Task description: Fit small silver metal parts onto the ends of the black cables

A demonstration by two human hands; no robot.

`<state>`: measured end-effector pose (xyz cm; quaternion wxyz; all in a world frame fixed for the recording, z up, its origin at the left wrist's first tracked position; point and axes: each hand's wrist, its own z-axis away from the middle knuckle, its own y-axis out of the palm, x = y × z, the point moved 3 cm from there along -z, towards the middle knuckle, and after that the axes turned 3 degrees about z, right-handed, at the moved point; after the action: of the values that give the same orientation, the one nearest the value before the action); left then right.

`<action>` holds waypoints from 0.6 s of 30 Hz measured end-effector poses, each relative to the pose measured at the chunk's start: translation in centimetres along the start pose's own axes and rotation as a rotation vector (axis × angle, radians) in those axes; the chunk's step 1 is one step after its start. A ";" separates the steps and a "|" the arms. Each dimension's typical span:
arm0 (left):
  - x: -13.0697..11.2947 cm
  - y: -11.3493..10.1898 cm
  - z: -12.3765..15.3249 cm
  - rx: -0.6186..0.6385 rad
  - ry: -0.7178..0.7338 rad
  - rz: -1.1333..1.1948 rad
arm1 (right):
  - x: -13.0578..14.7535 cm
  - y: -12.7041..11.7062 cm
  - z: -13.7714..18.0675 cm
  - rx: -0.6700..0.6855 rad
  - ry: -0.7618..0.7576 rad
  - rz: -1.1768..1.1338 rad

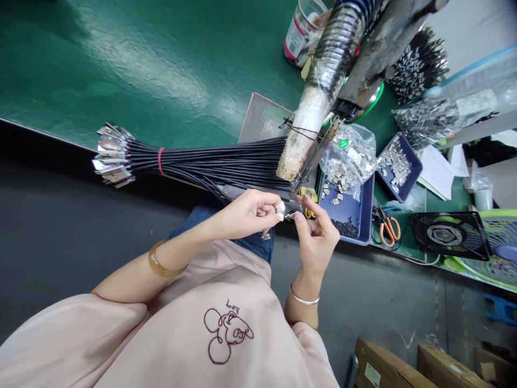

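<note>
My left hand (251,213) is closed in a pinch, its thumb and forefinger wrapped in white tape, holding the end of a black cable with a small metal piece (290,215). My right hand (315,235) is closed too, fingertips pinching the same metal piece from the other side. Both hands meet just in front of the bench edge. A thick bundle of black cables (210,161) tied with a red band lies across the bench, its metal connector ends (111,156) fanned out at the left.
A blue tray (365,207) with small metal shells and a plastic bag stands right of my hands, a second blue tray (398,167) behind it. Orange scissors (389,229), a black fan (448,234), a wrapped machine arm (323,81) and a jar (302,29) crowd the green bench.
</note>
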<state>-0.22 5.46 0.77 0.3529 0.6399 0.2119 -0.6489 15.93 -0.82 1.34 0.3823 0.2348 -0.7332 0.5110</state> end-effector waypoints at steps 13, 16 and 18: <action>-0.6 0.4 0.5 -0.202 0.101 -0.035 | 1.6 -1.3 0.6 -0.173 -0.077 -0.066; -0.6 0.4 0.1 -0.232 0.099 0.005 | 1.7 -1.6 1.0 -0.180 -0.106 -0.046; -0.6 0.4 -0.1 -0.242 0.100 0.012 | 2.0 -1.2 1.3 -0.178 -0.198 0.010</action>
<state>0.11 5.42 1.41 0.4202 0.6256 0.3023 -0.5837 15.20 -2.36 3.33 0.3249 0.2455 -0.8110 0.4200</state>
